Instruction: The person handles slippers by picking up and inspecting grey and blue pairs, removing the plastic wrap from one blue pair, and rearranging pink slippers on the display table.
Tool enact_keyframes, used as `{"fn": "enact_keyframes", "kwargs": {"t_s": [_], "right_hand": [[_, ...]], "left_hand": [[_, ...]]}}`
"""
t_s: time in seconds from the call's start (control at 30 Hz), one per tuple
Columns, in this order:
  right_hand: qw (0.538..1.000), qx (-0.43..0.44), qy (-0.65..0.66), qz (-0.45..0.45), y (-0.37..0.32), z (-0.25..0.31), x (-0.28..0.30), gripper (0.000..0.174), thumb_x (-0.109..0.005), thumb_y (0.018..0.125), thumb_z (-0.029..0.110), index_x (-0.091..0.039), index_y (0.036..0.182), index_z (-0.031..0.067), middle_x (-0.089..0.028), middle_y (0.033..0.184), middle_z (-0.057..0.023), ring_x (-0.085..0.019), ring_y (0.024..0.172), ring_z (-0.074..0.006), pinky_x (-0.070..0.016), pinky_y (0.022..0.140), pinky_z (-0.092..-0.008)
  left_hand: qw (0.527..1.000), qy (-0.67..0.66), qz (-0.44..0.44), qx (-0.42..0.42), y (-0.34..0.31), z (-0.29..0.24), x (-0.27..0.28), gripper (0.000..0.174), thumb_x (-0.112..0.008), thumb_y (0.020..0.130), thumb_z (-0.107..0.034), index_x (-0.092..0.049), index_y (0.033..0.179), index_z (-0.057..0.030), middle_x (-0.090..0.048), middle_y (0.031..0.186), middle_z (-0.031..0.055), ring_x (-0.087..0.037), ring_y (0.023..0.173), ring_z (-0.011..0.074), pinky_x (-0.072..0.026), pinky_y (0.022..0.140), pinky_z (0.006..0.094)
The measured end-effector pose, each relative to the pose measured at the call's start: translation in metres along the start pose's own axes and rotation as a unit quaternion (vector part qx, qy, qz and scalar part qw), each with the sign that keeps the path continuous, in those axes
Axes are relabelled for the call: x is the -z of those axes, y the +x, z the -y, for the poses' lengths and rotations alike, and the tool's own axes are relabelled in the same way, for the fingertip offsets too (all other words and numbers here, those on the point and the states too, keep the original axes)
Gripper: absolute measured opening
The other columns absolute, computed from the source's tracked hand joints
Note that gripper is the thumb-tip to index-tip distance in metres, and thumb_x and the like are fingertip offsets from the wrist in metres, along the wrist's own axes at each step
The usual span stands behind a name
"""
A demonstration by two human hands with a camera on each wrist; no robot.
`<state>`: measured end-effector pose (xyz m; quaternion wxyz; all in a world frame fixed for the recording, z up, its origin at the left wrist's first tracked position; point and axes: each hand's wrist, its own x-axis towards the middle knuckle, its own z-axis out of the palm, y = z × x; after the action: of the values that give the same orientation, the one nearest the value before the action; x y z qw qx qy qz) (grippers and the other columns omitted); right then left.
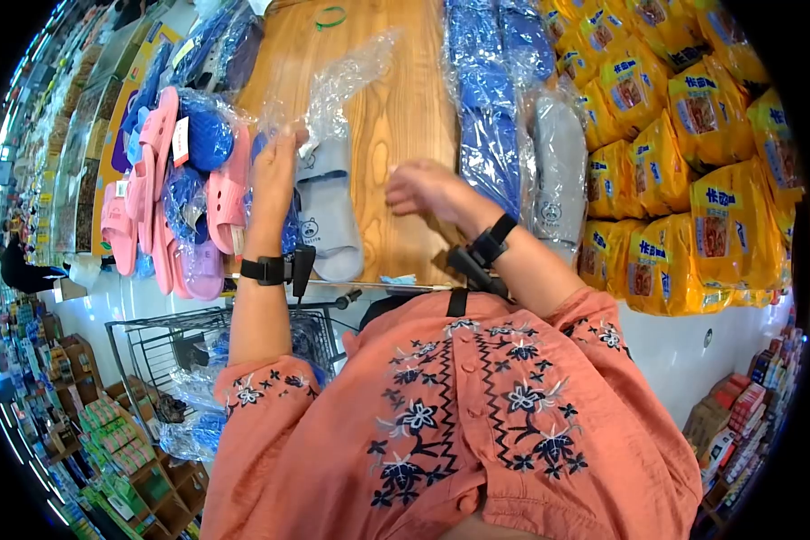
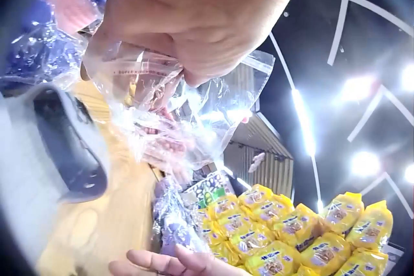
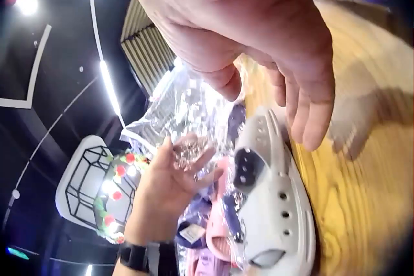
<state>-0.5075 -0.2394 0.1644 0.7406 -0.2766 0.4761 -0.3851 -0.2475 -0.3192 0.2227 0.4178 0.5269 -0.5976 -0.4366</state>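
A pair of grey slippers (image 1: 333,225) with a bear print lies on the wooden table, between the two hands. My left hand (image 1: 274,175) is at their left side and holds a clear plastic bag (image 2: 184,117) by its edge, fingers bent against the film. The crumpled bag spreads beyond the slippers' far end. Over the table to the right of the slippers hovers my right hand (image 1: 432,191), palm down, with loosely bent fingers and nothing in them. In the right wrist view its fingertips hang beside the grey slipper (image 3: 281,214), apart from it.
Pink slippers (image 1: 228,193) and blue bagged ones crowd the left side. Wrapped blue slippers (image 1: 490,135) and a grey wrapped pair (image 1: 558,166) line the right, beside stacked yellow packets (image 1: 652,184). A green band (image 1: 330,18) lies at the far end; a cart (image 1: 175,337) stands below left.
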Motion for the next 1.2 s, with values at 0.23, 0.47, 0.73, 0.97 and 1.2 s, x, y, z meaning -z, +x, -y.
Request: {"fn": "enact_keyframes", "kwargs": {"t_s": [0.23,0.47,0.73,0.97,1.2], "right_hand": [[0.99,-0.058,-0.05,0.116,0.022,-0.037,-0.046,0.04,-0.071,0.094,0.041,-0.059,0.092,0.0026,-0.055,0.08,-0.0009,-0.054,0.068,-0.0117,-0.0497,0.061,-0.027],[0.986,-0.09,-0.085,0.11,0.034,-0.036,-0.054,0.051,-0.077,0.088,0.049,-0.062,0.097,0.0009,-0.055,0.077,-0.0019,-0.054,0.064,-0.0129,-0.0514,0.061,-0.0269],[0.99,-0.039,-0.128,0.038,0.004,-0.035,-0.073,0.053,-0.075,0.086,0.049,-0.066,0.114,0.0061,-0.063,0.086,-0.0034,-0.058,0.066,-0.0132,-0.0514,0.061,-0.0286],[0.993,-0.025,-0.113,0.017,-0.023,-0.002,-0.035,0.059,-0.066,0.088,0.04,-0.063,0.122,-0.0081,-0.072,0.099,-0.0135,-0.071,0.085,-0.0215,-0.0553,0.069,-0.0318],[0.87,0.044,-0.486,-0.066,-0.04,0.034,-0.003,0.058,-0.061,0.091,0.044,-0.068,0.114,-0.0085,-0.072,0.097,-0.0265,-0.071,0.095,-0.0403,-0.054,0.088,-0.0435]], "left_hand": [[0.999,-0.022,-0.031,0.036,-0.009,0.031,-0.001,0.053,-0.05,0.106,-0.045,-0.068,0.123,0.0015,-0.068,0.123,0.0099,-0.06,0.117,0.0198,-0.0459,0.1,0.0354],[0.989,-0.104,-0.065,0.077,-0.012,0.021,-0.007,0.049,-0.047,0.107,-0.038,-0.067,0.121,0.0046,-0.07,0.119,0.0159,-0.064,0.111,0.0246,-0.0474,0.098,0.0362],[0.955,-0.258,-0.019,0.145,-0.007,0.012,-0.022,0.046,-0.048,0.107,-0.039,-0.06,0.129,-0.0007,-0.065,0.126,0.0122,-0.062,0.116,0.0245,-0.0493,0.097,0.044],[0.927,-0.355,0.02,0.118,0.0,-0.015,-0.012,0.029,-0.051,0.107,-0.026,-0.06,0.121,-0.002,-0.066,0.114,0.0122,-0.066,0.108,0.0302,-0.0587,0.083,0.0508],[0.917,-0.383,-0.051,0.102,-0.01,0.0,-0.017,0.016,-0.054,0.104,-0.018,-0.062,0.108,-0.0048,-0.068,0.099,0.0067,-0.068,0.089,0.0244,-0.0579,0.072,0.0443]]}}
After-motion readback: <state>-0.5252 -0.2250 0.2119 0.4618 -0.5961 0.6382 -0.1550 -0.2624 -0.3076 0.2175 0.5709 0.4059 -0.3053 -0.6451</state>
